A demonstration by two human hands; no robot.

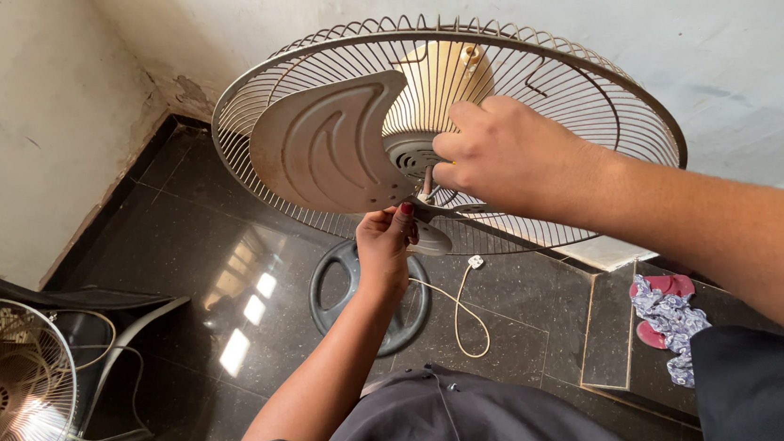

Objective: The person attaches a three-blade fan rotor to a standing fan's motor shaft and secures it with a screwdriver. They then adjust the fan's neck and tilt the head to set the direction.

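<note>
My left hand [384, 240] pinched the blade [329, 146] from below while my right hand [500, 154] gripped the hub [410, 157] from above.

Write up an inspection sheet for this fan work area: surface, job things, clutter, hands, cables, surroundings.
Surface: dark glossy tiled floor, reflecting window light.
Job's things: fan blade inside the rear wire guard; cream motor housing behind; round fan base on the floor.
Clutter: patterned cloth over pink sandals.
Hands: left hand holds a blade from below; right hand at the hub, grip hidden.
Cables: white cord with plug loose on the floor.
Surroundings: white walls; second fan guard at left.
</note>
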